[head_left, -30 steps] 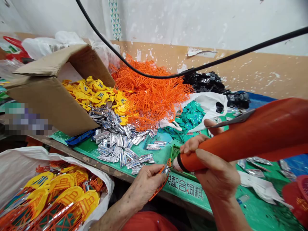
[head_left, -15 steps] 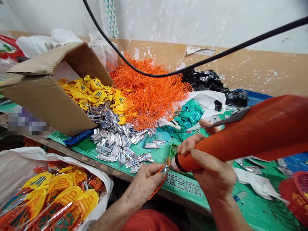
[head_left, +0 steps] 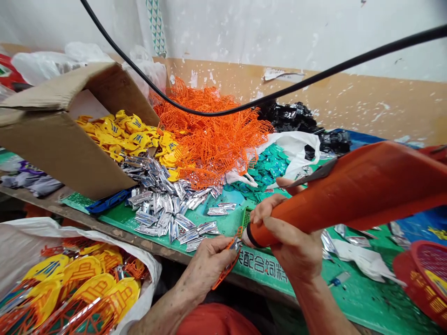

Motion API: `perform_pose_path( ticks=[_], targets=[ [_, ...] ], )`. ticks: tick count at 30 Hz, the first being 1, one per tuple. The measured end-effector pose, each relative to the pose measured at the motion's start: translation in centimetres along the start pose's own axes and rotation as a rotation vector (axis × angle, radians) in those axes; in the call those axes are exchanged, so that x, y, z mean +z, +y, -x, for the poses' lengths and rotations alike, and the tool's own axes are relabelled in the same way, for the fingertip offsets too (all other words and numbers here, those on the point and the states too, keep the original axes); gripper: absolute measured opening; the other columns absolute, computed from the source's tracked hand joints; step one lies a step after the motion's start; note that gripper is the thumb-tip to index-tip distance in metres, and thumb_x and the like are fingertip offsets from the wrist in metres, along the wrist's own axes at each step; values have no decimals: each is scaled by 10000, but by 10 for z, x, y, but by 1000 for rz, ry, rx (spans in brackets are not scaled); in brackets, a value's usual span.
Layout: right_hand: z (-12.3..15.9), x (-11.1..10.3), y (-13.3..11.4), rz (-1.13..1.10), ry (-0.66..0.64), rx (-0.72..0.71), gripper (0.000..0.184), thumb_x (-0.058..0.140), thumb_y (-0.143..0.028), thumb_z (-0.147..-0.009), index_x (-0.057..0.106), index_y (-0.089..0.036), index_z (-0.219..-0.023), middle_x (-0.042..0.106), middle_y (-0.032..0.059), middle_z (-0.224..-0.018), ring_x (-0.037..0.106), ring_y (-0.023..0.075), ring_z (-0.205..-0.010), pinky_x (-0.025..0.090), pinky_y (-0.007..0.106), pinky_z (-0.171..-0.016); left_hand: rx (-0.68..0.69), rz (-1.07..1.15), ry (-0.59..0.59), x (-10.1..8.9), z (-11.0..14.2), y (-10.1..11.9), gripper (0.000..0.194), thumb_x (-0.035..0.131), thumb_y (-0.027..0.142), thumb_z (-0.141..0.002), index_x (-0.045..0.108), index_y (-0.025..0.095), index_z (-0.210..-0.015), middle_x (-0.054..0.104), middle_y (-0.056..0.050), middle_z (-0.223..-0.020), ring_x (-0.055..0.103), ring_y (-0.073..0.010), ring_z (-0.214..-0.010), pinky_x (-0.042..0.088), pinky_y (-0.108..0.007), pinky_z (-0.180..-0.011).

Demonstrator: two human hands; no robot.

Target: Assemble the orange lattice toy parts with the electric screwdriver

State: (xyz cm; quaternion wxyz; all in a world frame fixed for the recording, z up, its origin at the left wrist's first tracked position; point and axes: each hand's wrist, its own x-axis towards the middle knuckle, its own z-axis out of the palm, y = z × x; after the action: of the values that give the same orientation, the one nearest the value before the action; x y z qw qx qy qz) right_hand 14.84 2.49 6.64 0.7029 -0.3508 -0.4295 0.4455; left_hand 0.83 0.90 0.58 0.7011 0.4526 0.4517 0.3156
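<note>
Pinching orange pc. (head_left: 227, 270) w/ L fingers (head_left: 223, 244).

Looking at a pretty beat-up wall (head_left: 296, 37) here, sporting white up top and a tan band (head_left: 412, 111) below, showing loads of pale chips. Spotting a ragged paper scrap (head_left: 282, 75) on the tan and a green-and-white patterned strip (head_left: 156, 28) further left. Also seeing a sagging black cable (head_left: 209, 113) and a green-covered desk (head_left: 370, 298) with lettering (head_left: 260, 263) along its edge.
</note>
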Motion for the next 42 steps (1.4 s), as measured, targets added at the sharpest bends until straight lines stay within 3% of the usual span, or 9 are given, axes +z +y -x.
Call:
perform_pose_path(
  ticks=[6,11,14,23,25,31,38,42],
  targets=[
    [-6,-3,-3,-53,8,-19,544,710,-157,-610,587,-254,-1131,631,-50,-643,578,139,-542,489,312,-558,-8,-27,5,-3,-1,-2,282,652,408,-737,730,138,-763,559,2,-637,487,-156,-673,365,-273,-641],
    [-37,-23,-1,44,224,-192,311,726,-170,-584,636,-190,-881,608,-46,-571,558,142,-475,483,312,-503,-10,-88,-21,-7,1,5,332,626,450,-764,732,141,-823,577,1,-664,491,-160,-682,363,-268,-642],
    [-56,-38,10,133,302,-227,235,741,-186,-567,615,-174,-765,605,-41,-562,559,143,-465,486,315,-496,-12,-120,-11,-7,0,5,329,638,443,-747,723,140,-841,581,0,-696,478,-152,-683,353,-261,-643],
    [-62,-49,40,201,307,-183,313,771,-207,-574,627,-167,-849,621,-47,-591,571,141,-475,487,318,-521,62,-235,-35,-16,1,-6,313,577,436,-824,701,156,-889,541,19,-733,429,-141,-702,322,-251,-644],
    [-62,-49,42,227,313,-176,338,766,-227,-577,632,-166,-881,620,-47,-596,569,142,-483,484,316,-516,69,-232,-45,-17,1,-7,325,569,449,-832,700,162,-910,553,15,-755,437,-147,-719,326,-254,-657],
    [-64,-52,48,278,335,-165,231,753,-264,-580,615,-160,-734,617,-34,-607,561,131,-505,492,315,-537,62,-246,-35,-16,2,-7,363,563,469,-827,712,165,-956,578,3,-784,459,-162,-747,346,-266,-686],
    [-62,-50,46,279,314,-147,329,755,-262,-595,625,-162,-880,619,-48,-611,563,136,-508,479,318,-543,37,-233,-19,-17,1,-6,359,605,463,-782,719,157,-929,596,-6,-791,486,-169,-758,367,-282,-718],
    [-62,-48,45,282,300,-155,380,763,-251,-585,634,-158,-930,625,-45,-622,563,137,-527,469,318,-558,56,-142,-26,-18,-1,-17,368,688,350,-707,708,167,-1026,568,8,-777,475,-139,-701,376,-264,-670]
  ],
)
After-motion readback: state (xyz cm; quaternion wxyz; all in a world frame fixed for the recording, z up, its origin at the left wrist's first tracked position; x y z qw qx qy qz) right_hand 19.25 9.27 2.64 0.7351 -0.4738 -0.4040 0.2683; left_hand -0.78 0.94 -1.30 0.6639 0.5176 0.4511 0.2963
